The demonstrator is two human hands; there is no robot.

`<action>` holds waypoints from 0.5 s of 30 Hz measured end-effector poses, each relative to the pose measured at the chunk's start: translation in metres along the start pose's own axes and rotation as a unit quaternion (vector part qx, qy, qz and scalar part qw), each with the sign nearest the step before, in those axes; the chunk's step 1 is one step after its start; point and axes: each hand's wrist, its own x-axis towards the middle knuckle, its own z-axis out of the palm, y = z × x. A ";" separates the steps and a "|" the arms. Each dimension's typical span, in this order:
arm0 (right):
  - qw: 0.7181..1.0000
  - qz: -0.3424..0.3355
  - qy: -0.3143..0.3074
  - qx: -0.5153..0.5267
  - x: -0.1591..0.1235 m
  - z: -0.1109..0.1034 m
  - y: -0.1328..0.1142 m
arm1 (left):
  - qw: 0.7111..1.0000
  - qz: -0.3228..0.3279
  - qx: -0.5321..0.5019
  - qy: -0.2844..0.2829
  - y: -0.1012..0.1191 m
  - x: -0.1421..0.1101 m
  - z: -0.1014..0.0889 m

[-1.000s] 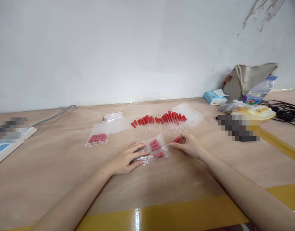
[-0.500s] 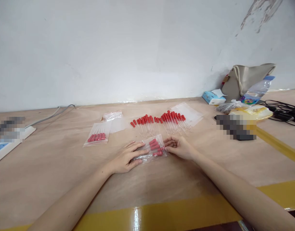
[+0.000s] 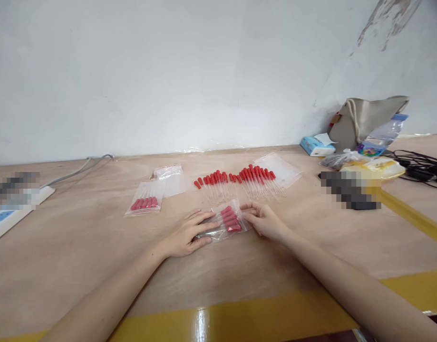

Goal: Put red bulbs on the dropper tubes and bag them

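A clear zip bag [image 3: 223,232] lies on the table between my hands, with several red-bulbed droppers [image 3: 229,219] side by side inside it. My left hand [image 3: 189,232] rests flat across the bag's left part, fingers spread. At the bag's right edge, my right hand [image 3: 263,219] is closed, with thumb and fingertips pinching the plastic near the bulbs. Beyond the hands, many loose droppers [image 3: 257,175] lie in two clusters, red bulbs facing the wall. A filled zip bag [image 3: 145,199] lies to the left, partly over empty zip bags [image 3: 171,178].
More flat bags [image 3: 280,168] lie behind the loose droppers. On the right are a blue tissue pack [image 3: 316,146], a beige bag [image 3: 371,118], a dark blurred object [image 3: 357,194] and black cables [image 3: 425,166]. A white power strip [image 3: 22,211] sits far left. Yellow tape [image 3: 239,313] runs along the front edge.
The droppers inside the bag now sit in a neater row, with the nearest bulbs pressed together. My right hand has shifted slightly at the bag's edge; my left hand stays in place.
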 end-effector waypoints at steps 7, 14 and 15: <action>0.991 -0.023 0.090 -0.095 0.013 -0.008 0.009 | 1.000 0.003 -0.006 -0.011 0.001 0.001 -0.001; 0.999 0.021 -0.045 0.011 0.010 -0.005 -0.001 | 0.998 -0.004 -0.069 -0.004 0.004 0.000 -0.004; 0.996 0.027 -0.066 0.048 0.008 -0.005 -0.003 | 0.996 -0.010 -0.084 0.005 0.005 0.000 -0.005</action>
